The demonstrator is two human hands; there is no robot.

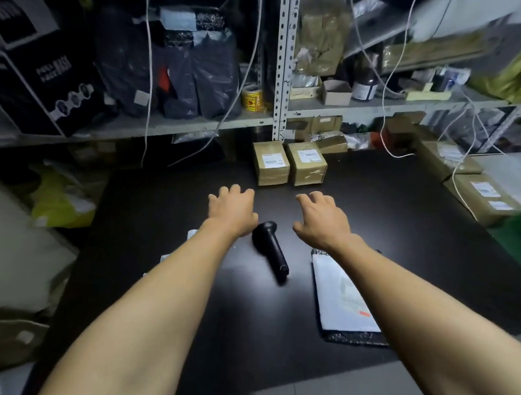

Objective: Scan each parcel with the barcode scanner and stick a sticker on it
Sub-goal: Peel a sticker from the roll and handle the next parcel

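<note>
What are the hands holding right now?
Nothing. The left hand and right hand reach out empty, fingers loose, above the table. The scanner lies unheld between the wrists.

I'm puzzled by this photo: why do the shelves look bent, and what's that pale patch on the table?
Head view: the wide-angle lens bows the grey metal shelving; the pale patch is glare on the glossy black table beside the black handheld barcode scanner; the corners blur.

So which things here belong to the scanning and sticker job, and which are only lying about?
For the job: barcode scanner; two brown parcels; white mailer; both hands, left, right, open.

Lying about: black bags; yellow tape roll; hanging cables.
</note>
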